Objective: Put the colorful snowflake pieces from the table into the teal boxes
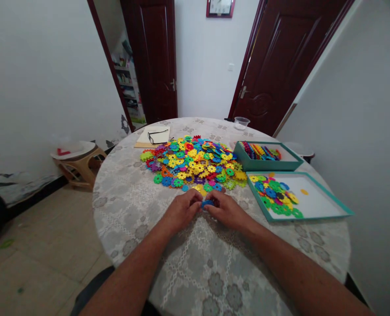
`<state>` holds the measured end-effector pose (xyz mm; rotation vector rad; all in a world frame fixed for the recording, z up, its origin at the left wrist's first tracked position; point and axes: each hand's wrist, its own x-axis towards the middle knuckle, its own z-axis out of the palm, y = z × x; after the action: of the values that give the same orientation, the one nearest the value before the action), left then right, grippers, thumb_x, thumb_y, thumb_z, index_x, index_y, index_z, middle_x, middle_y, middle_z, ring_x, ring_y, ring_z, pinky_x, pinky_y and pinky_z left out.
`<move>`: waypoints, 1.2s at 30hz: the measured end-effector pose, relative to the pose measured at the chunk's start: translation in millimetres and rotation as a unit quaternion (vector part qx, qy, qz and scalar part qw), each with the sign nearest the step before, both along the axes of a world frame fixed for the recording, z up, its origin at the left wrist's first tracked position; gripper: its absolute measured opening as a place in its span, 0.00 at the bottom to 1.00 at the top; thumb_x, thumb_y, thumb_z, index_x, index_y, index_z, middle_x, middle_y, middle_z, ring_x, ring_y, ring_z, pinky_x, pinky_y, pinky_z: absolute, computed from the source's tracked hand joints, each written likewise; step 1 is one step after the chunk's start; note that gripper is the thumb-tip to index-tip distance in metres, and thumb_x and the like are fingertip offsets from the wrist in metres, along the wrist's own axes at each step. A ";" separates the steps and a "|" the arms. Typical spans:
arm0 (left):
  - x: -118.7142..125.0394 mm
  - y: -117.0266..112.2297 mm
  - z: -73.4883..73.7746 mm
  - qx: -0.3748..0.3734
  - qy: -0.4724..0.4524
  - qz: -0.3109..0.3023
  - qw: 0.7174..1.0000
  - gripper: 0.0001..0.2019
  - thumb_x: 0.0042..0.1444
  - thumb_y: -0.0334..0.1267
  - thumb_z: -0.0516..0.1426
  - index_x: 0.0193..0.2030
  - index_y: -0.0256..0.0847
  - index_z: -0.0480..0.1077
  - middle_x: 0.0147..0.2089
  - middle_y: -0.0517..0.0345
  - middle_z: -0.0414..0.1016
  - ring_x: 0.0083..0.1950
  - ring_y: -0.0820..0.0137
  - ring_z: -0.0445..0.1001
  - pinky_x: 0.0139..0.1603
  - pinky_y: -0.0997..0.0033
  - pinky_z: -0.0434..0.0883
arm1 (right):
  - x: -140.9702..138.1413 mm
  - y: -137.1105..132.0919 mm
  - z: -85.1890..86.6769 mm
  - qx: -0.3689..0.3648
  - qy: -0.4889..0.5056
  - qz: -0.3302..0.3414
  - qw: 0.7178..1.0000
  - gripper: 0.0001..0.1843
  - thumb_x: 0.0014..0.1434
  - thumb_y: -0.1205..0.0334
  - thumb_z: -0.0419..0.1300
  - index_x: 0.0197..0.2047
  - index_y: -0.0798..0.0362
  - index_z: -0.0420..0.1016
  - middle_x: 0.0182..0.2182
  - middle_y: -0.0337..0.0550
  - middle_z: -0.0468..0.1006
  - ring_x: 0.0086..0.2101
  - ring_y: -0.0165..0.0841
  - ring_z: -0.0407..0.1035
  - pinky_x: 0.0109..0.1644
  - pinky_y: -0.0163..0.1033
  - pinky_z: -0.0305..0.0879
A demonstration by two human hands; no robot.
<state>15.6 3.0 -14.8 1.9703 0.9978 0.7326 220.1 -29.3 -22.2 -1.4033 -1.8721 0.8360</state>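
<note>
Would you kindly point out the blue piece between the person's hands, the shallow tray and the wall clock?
Blue piece (pixel 207 203): head view, on its upper face.
Shallow tray (pixel 321 198): head view, on its bare white bottom.
Wall clock (pixel 220 8): head view, on its dial.

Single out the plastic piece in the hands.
The blue piece held between left hand and right hand, nearer than the heap; others lie there, in the deep box or in the shallow tray.
</note>
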 end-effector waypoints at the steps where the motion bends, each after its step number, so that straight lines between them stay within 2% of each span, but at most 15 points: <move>1: 0.8 -0.7 0.5 0.000 -0.002 -0.003 1.000 0.06 0.62 0.35 0.56 0.44 0.43 0.73 0.38 0.59 0.81 0.40 0.68 0.77 0.42 0.70 0.69 | 1.6 -0.2 3.6 0.008 -0.012 0.018 1.000 0.05 0.63 0.59 0.62 0.40 0.51 0.75 0.31 0.36 0.76 0.32 0.31 0.67 0.36 0.35 0.58; 3: 1.5 -1.5 0.8 0.012 0.007 -0.009 1.000 0.06 0.62 0.36 0.57 0.44 0.44 0.73 0.38 0.59 0.82 0.40 0.68 0.78 0.43 0.70 0.70 | 8.3 -0.1 13.5 0.030 -0.052 0.041 0.997 0.04 0.64 0.61 0.61 0.37 0.51 0.75 0.31 0.36 0.75 0.32 0.31 0.67 0.36 0.35 0.57; 5: 0.3 -0.2 -0.8 0.040 0.034 0.005 0.999 0.05 0.63 0.37 0.57 0.43 0.44 0.73 0.39 0.58 0.81 0.41 0.67 0.78 0.45 0.68 0.70 | 22.7 2.0 25.3 0.052 -0.103 0.028 0.993 0.05 0.64 0.61 0.60 0.36 0.51 0.73 0.31 0.37 0.76 0.33 0.32 0.68 0.37 0.35 0.57; 8: -4.6 7.7 -7.3 0.095 0.076 0.039 0.992 0.07 0.63 0.36 0.57 0.46 0.43 0.74 0.44 0.54 0.80 0.44 0.65 0.78 0.49 0.65 0.71 | 61.0 8.8 39.2 0.086 -0.213 -0.087 0.969 0.05 0.65 0.61 0.59 0.38 0.51 0.72 0.33 0.41 0.77 0.35 0.34 0.70 0.40 0.37 0.59; 9: -6.6 11.6 -10.0 0.110 0.085 0.046 0.989 0.08 0.62 0.35 0.57 0.47 0.43 0.74 0.45 0.53 0.80 0.45 0.64 0.78 0.50 0.65 0.71 | 76.9 11.2 41.6 0.097 -0.264 -0.148 0.948 0.04 0.66 0.61 0.58 0.39 0.52 0.72 0.35 0.43 0.78 0.36 0.36 0.71 0.40 0.38 0.59; 12: -11.3 24.3 -16.7 0.129 0.108 0.043 0.985 0.12 0.62 0.34 0.57 0.52 0.42 0.73 0.47 0.51 0.79 0.46 0.63 0.78 0.52 0.62 0.73 | 122.0 16.0 42.0 0.092 -0.396 -0.319 0.856 0.07 0.66 0.62 0.57 0.44 0.54 0.73 0.39 0.52 0.78 0.39 0.43 0.72 0.40 0.42 0.59; 14: -11.9 31.5 -17.8 0.140 0.127 0.033 0.981 0.16 0.62 0.34 0.57 0.56 0.41 0.72 0.50 0.48 0.78 0.48 0.62 0.78 0.55 0.61 0.73 | 140.4 17.6 38.6 0.094 -0.434 -0.377 0.813 0.10 0.66 0.62 0.57 0.48 0.55 0.74 0.41 0.57 0.77 0.42 0.47 0.71 0.42 0.44 0.61; 15: -11.2 34.4 -17.2 0.146 0.136 0.025 0.980 0.17 0.62 0.33 0.57 0.58 0.41 0.72 0.53 0.47 0.77 0.50 0.62 0.77 0.57 0.60 0.73 | 143.8 18.5 36.1 0.110 -0.437 -0.385 0.806 0.11 0.66 0.63 0.57 0.49 0.56 0.74 0.43 0.59 0.77 0.45 0.49 0.71 0.45 0.46 0.62; 17: -8.1 38.9 -14.6 0.150 0.157 0.012 0.976 0.20 0.62 0.32 0.57 0.61 0.40 0.70 0.58 0.44 0.75 0.55 0.61 0.76 0.60 0.59 0.72 | 137.9 21.2 29.8 0.163 -0.413 -0.358 0.821 0.13 0.67 0.63 0.56 0.52 0.58 0.74 0.47 0.62 0.76 0.49 0.50 0.69 0.52 0.49 0.63; 19: -2.7 41.9 -11.6 0.143 0.182 0.003 0.973 0.21 0.62 0.32 0.57 0.62 0.39 0.70 0.60 0.43 0.73 0.59 0.59 0.75 0.63 0.58 0.71 | 117.6 24.6 21.3 0.207 -0.368 -0.283 0.861 0.13 0.68 0.64 0.54 0.52 0.57 0.74 0.49 0.60 0.76 0.52 0.49 0.67 0.58 0.49 0.62; 21: 4.1 43.5 -9.9 0.141 0.207 0.004 0.968 0.21 0.61 0.32 0.58 0.62 0.39 0.70 0.62 0.42 0.72 0.63 0.57 0.72 0.67 0.57 0.69 | 89.7 27.0 11.0 0.216 -0.329 -0.193 0.899 0.13 0.70 0.63 0.53 0.52 0.55 0.74 0.50 0.57 0.76 0.54 0.47 0.67 0.62 0.49 0.61; 24: 13.6 43.1 -10.9 0.155 0.240 0.019 0.958 0.19 0.62 0.31 0.58 0.60 0.39 0.71 0.61 0.43 0.72 0.64 0.57 0.71 0.68 0.58 0.67 | 52.3 27.6 -4.8 0.188 -0.303 -0.104 0.928 0.16 0.70 0.61 0.54 0.58 0.53 0.73 0.54 0.55 0.75 0.57 0.45 0.66 0.64 0.48 0.61; 29: 19.0 39.4 -15.7 0.145 0.265 0.058 0.951 0.18 0.64 0.33 0.57 0.61 0.38 0.70 0.58 0.43 0.71 0.61 0.57 0.71 0.64 0.59 0.69 | 29.6 30.2 -19.4 0.147 -0.291 -0.106 0.939 0.23 0.71 0.57 0.56 0.65 0.57 0.69 0.58 0.58 0.73 0.59 0.45 0.66 0.65 0.48 0.61; 33: 17.0 38.5 -15.3 0.116 0.247 0.077 0.959 0.21 0.61 0.34 0.61 0.61 0.39 0.69 0.58 0.44 0.70 0.61 0.56 0.71 0.62 0.61 0.69 | 24.6 39.6 -16.7 0.110 -0.303 -0.107 0.941 0.23 0.71 0.54 0.56 0.64 0.57 0.71 0.55 0.56 0.75 0.57 0.44 0.67 0.63 0.46 0.62; 36: 15.5 38.3 -12.9 0.106 0.239 0.071 0.963 0.19 0.61 0.34 0.62 0.59 0.40 0.71 0.55 0.46 0.70 0.59 0.58 0.72 0.60 0.62 0.70 | 16.0 47.2 -11.0 0.073 -0.335 -0.130 0.930 0.26 0.70 0.49 0.57 0.63 0.56 0.71 0.55 0.58 0.74 0.55 0.45 0.70 0.59 0.46 0.64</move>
<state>31.0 41.4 -27.6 2.3429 1.4052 0.4587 236.2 17.9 -33.2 -1.9432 -2.0935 0.0673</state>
